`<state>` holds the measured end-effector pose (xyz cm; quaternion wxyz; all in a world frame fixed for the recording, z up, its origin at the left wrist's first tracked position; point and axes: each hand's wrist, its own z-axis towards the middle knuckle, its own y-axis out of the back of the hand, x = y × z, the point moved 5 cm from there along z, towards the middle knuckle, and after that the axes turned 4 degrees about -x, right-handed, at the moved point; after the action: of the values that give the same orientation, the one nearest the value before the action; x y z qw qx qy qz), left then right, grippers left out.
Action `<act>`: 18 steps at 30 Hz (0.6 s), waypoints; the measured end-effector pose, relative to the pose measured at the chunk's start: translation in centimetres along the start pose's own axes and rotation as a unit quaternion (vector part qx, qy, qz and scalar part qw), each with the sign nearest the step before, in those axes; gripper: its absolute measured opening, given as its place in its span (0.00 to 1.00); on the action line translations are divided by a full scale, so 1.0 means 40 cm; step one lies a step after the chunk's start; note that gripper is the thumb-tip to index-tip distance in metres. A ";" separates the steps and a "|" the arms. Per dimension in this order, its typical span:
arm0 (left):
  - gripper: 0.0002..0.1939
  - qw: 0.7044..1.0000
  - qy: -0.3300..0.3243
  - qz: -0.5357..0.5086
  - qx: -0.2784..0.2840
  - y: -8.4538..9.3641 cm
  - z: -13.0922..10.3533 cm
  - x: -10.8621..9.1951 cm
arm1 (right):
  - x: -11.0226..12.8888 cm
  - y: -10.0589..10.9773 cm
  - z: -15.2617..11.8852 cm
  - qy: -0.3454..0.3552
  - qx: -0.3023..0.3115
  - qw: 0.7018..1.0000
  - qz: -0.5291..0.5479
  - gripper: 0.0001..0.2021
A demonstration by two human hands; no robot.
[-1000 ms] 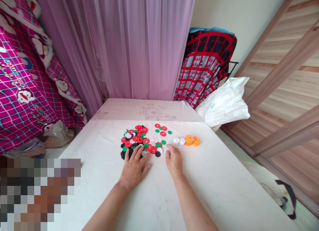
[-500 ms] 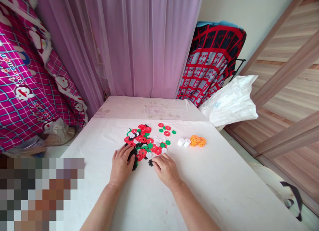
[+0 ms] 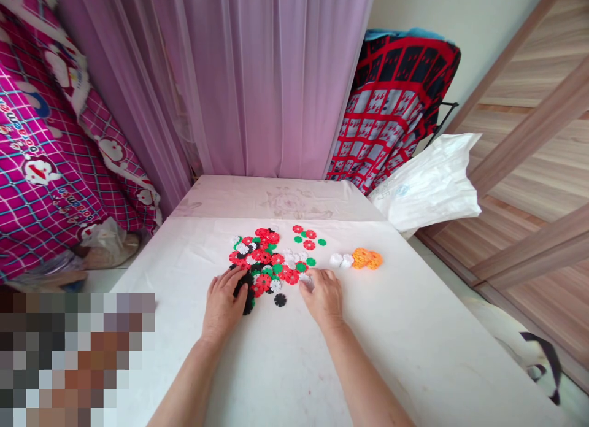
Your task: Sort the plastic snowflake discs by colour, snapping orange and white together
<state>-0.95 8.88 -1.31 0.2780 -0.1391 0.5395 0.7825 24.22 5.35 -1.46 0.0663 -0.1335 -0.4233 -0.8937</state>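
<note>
A mixed pile of red, green, white and black snowflake discs (image 3: 263, 255) lies on the table. My left hand (image 3: 225, 298) rests at its near left edge, fingers apart and curved over several black snowflake discs (image 3: 248, 301), partly covering them. My right hand (image 3: 324, 295) is at the pile's near right side, with thumb and forefinger around a white snowflake disc (image 3: 307, 280); the other fingers hide part of the grip. Between my hands a single black snowflake disc (image 3: 280, 300) lies flat on the cloth.
White discs (image 3: 341, 261) and a cluster of orange discs (image 3: 367, 259) lie to the right. A few loose red and green discs (image 3: 310, 235) lie behind the pile. A white bag (image 3: 432, 184) stands beyond the right edge of the white-covered table (image 3: 396, 341).
My right hand has left the black disc by the pile and moved right and slightly away from me, to a white disc. My left hand stays over the black discs.
</note>
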 end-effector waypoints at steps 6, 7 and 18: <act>0.19 1.000 -0.010 0.007 -0.006 -0.001 -0.002 0.001 | -0.027 -0.001 0.004 -0.030 -0.028 0.997 0.069 0.06; 0.19 1.000 -0.013 0.008 -0.008 0.000 -0.003 0.001 | -0.042 0.004 0.004 -0.045 -0.043 0.995 0.084 0.06; 0.19 1.000 -0.019 0.015 -0.009 -0.001 -0.002 0.003 | -0.142 0.010 -0.010 -0.125 -0.034 0.988 0.083 0.09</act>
<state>-1.02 8.85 -1.44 0.2754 -0.1189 0.5293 0.7936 29.65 4.82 -3.10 0.0824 -0.2809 -0.3851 -0.8752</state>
